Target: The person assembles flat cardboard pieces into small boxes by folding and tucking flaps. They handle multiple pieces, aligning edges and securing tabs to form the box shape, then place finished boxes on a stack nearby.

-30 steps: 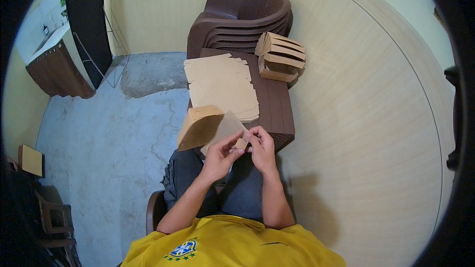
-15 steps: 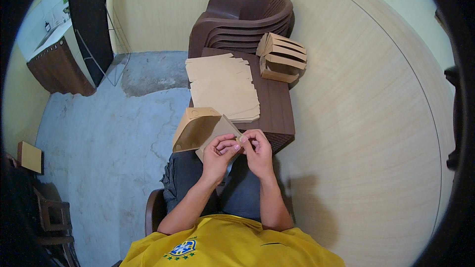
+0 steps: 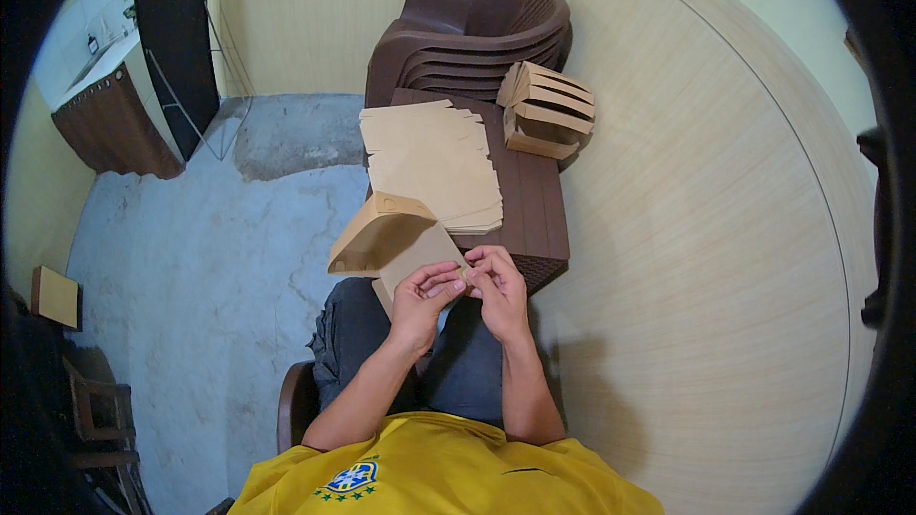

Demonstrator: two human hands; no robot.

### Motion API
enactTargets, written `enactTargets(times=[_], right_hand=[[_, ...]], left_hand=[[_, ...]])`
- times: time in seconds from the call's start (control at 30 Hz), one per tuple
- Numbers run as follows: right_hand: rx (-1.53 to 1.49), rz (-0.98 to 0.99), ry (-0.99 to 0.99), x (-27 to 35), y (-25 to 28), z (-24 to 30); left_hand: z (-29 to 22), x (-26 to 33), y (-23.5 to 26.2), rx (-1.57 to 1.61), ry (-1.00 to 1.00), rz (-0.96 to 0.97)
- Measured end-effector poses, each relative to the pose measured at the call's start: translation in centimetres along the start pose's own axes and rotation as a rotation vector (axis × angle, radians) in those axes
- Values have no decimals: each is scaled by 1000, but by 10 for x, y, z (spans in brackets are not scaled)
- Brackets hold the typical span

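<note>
A partly folded brown cardboard box (image 3: 412, 246) rests tilted over my lap, its lid side raised toward the left. My left hand (image 3: 423, 303) is closed on the box's near right corner, thumb and fingers pinching the board. Right beside it, my right hand (image 3: 498, 294) pinches the same corner, its fingertips meeting the left ones. The fingers hide most of the folded corner and any tab there. Just beyond the box, a stack of flat cardboard blanks (image 3: 434, 157) with notched edges lies on a brown plastic table (image 3: 534, 215).
Several folded cardboard boxes (image 3: 546, 113) stand together at the table's far right. Stacked brown plastic chairs (image 3: 458, 43) rise behind the table. A pale wood-panelled wall (image 3: 706, 229) runs along the right. A curtained counter (image 3: 119, 124) is at the far left.
The box has tipped, its raised lid side shifting slightly left and its inner panel showing more. Both hands stay at the same corner, with the fingers slightly shifted.
</note>
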State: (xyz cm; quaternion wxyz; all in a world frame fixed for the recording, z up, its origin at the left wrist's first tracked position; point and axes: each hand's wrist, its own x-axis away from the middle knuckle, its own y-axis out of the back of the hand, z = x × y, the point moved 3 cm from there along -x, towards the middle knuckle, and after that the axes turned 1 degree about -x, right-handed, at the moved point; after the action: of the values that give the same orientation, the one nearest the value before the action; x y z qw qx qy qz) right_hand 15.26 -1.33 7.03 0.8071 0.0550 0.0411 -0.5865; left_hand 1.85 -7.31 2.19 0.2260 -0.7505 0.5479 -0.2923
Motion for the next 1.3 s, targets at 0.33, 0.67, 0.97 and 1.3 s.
enactTargets(times=[0.33,0.67,0.97,1.3], right_hand=[[69,60,151,-5,-2,6],[240,-25,202,-9,-7,11],[436,39,189,-16,6,22],[-50,-4,-71,-3,0,-9]], left_hand=[[-3,-2,2,-14,8,-30],[-14,-6,-1,-23,-46,3],[-5,-3,0,-25,-16,-51],[-2,-5,-6,-146,32,-107]])
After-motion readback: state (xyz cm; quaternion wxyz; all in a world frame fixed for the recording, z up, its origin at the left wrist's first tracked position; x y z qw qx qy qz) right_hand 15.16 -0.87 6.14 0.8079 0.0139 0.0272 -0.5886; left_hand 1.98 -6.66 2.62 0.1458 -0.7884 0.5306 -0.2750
